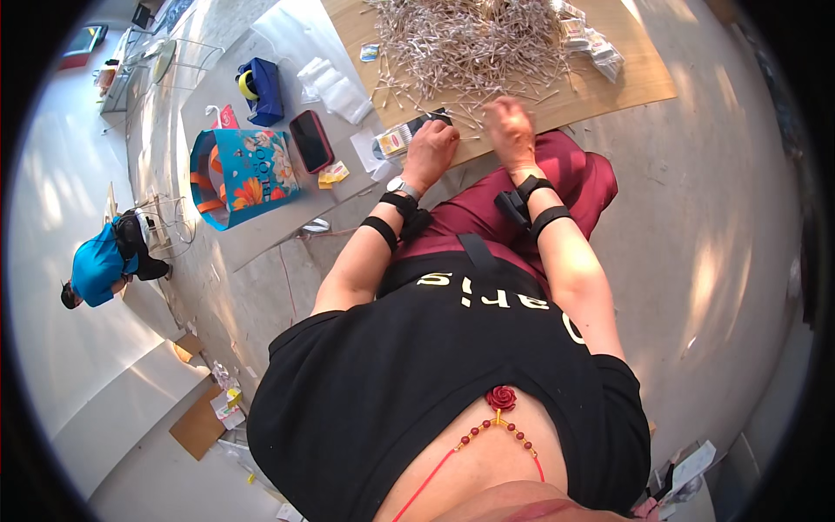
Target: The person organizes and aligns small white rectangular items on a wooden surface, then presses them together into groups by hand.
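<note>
Slender cotton swabs (pixel 470 48) are heaped loosely on a smooth wood-grained tabletop (pixel 639 97). The left hand (pixel 431 146) is curled beside a small labelled swab pack (pixel 396 140), in which white tips are lined up. The right hand (pixel 511 132) is bent inward at the heap's near edge; whether anything is pinched by either hand's fingers cannot be told. Swabs are also held in clear plastic packs (pixel 602 54).

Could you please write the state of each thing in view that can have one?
Left hand: fingers curled; grip unclear
Right hand: fingers curled; grip unclear
Swabs: loose, heaped
Pack: lying beside the left hand; cannot tell if sealed
Phone: lying flat, screen dark
Blue bag: mouth open
Tape dispenser: loaded with yellow roll
</note>
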